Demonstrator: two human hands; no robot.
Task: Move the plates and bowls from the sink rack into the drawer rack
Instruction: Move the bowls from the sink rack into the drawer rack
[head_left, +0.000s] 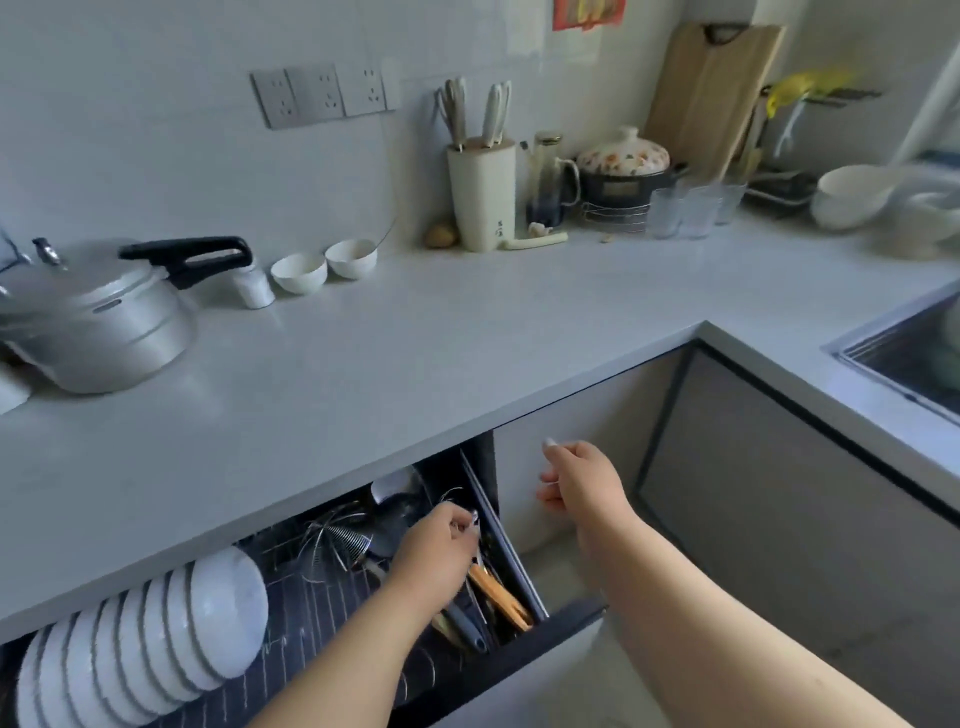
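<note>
The drawer rack (322, 618) is pulled out under the counter. Several white plates (156, 634) stand upright in a row in its left part. My left hand (436, 551) reaches into the drawer's right compartment and pinches a metal utensil (472, 519) among the cutlery (498, 597). My right hand (576, 483) hovers in front of the cabinet door to the right, fingers loosely curled, holding nothing. A stack of white bowls and plates (857, 195) sits at the far right of the counter. The sink (904, 358) is at the right edge.
On the counter stand a pressure cooker (98, 317), two small white bowls (324, 265), a knife block (480, 195), a lidded pot (623, 171) and glasses (685, 210). A cutting board (711, 93) leans on the wall. A wire strainer (337, 535) lies in the drawer.
</note>
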